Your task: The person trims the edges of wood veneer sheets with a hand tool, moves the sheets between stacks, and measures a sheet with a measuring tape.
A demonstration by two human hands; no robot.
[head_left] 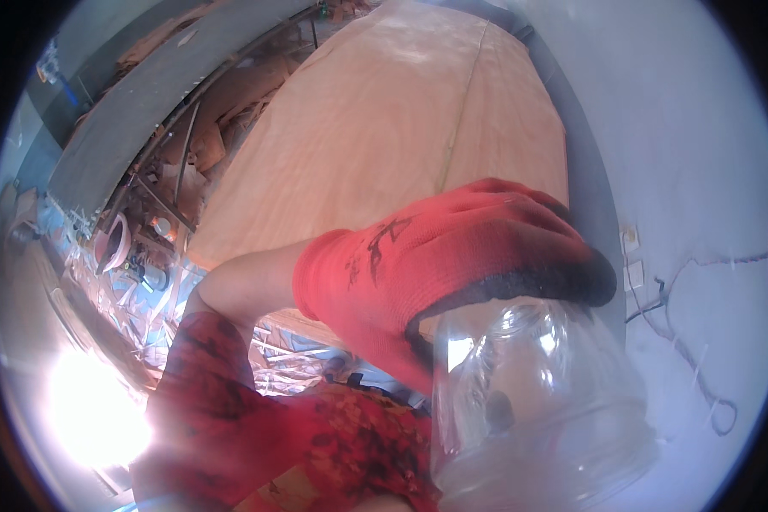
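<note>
My left hand [478, 247], in a red knit glove with a dark coated palm, reaches across from the left. Its fingers curl over the top of a clear plastic bottle [538, 401], and the thumb side rests along its near-left edge. The bottle has a ridged, shiny wall and is very close to the camera; its lower end runs out of the picture, and I cannot tell what is in it. Behind the glove lies a large pale plywood sheet [358, 128]. My right hand does not show.
A long grey board [162, 94] stands on a metal frame at the far left. Wood scraps [290, 363] litter the floor, with a pink round object [115, 243] among them. On the right, a loose cable [691, 358] hangs along the pale wall [700, 171].
</note>
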